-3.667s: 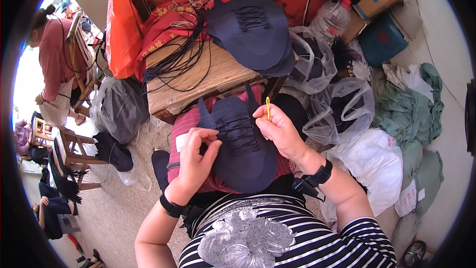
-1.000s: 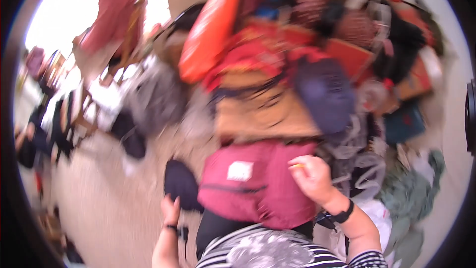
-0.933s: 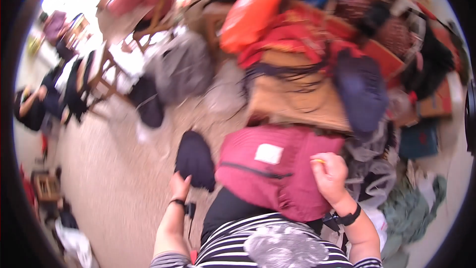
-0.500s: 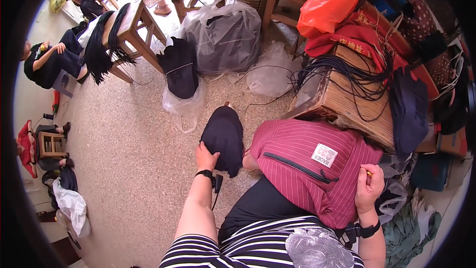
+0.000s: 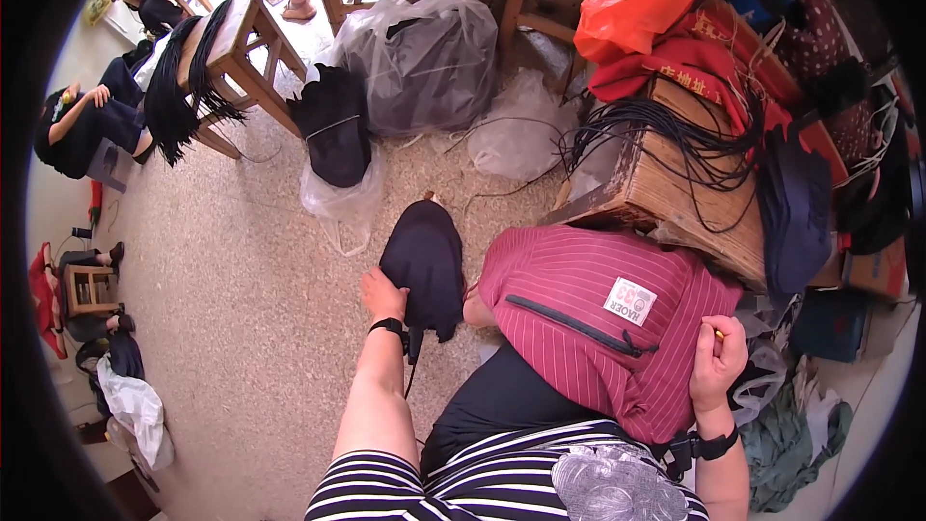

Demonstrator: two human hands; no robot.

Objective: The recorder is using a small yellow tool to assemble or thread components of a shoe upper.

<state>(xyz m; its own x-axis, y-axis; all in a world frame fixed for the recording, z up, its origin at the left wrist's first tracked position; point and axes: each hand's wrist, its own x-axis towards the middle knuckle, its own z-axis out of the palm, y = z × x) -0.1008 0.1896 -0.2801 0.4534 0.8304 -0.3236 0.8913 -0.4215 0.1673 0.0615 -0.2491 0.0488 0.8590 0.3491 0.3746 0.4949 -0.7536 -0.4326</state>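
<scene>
Dark fabric piece point(image 5: 429, 256) is located just left of frame centre, touched at its lower-left edge by the left hand point(image 5: 385, 297), grip undeterminable; yellow object point(image 5: 720, 336) is pinched by the right hand point(image 5: 718, 363), lower right

Left hand point(image 5: 384, 295) on uppers point(image 5: 426, 253), right hand point(image 5: 720, 363) gripping tool point(image 5: 720, 336)

A white label point(image 5: 630, 302) on the maroon striped cloth point(image 5: 569, 280) carries printed letters, a number and a small round mark, standing upside down in this view. The red cloth point(image 5: 627, 77) on the wooden bench point(image 5: 666, 188) bears yellow characters, partly hidden by folds.
</scene>
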